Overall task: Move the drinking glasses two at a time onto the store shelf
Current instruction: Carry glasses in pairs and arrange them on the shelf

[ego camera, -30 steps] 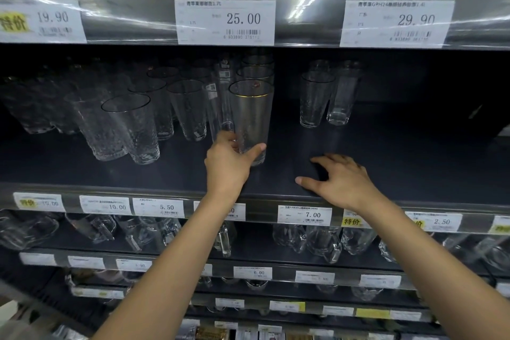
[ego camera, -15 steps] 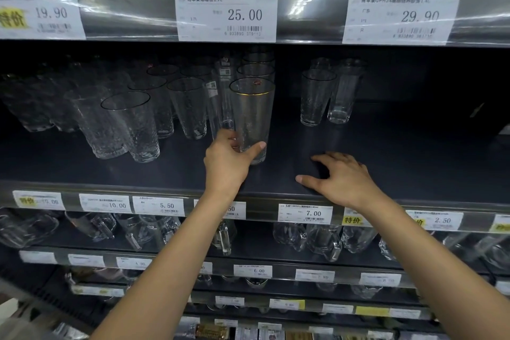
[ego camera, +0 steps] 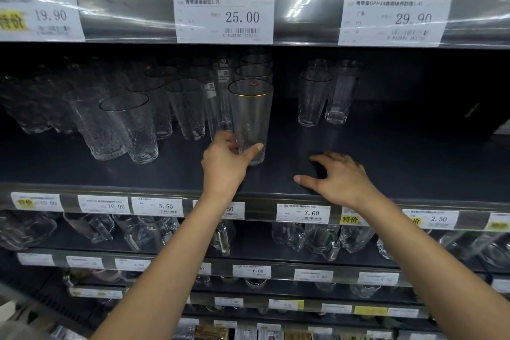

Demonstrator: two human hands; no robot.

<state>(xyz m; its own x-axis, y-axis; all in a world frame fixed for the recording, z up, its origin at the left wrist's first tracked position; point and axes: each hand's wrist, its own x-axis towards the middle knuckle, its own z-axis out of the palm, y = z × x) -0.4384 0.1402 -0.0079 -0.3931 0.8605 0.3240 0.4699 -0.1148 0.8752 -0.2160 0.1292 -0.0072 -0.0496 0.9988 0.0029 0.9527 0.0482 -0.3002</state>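
Observation:
A tall gold-rimmed glass (ego camera: 251, 116) stands upright on the dark store shelf (ego camera: 386, 157), at the front of a row of similar glasses. My left hand (ego camera: 225, 165) wraps around its base, thumb on the right side, fingers behind. My right hand (ego camera: 335, 178) rests flat on the bare shelf to the right, fingers spread, holding nothing. Two more clear glasses (ego camera: 314, 96) stand side by side further back on the right.
Several textured tumblers (ego camera: 129, 127) crowd the shelf's left half. The upper shelf edge with price tags (ego camera: 223, 21) hangs low overhead. The right part of the shelf is dark and bare. Lower shelves hold glass mugs (ego camera: 323, 240).
Both hands and the glass have stayed in place; only the camera view has shifted slightly.

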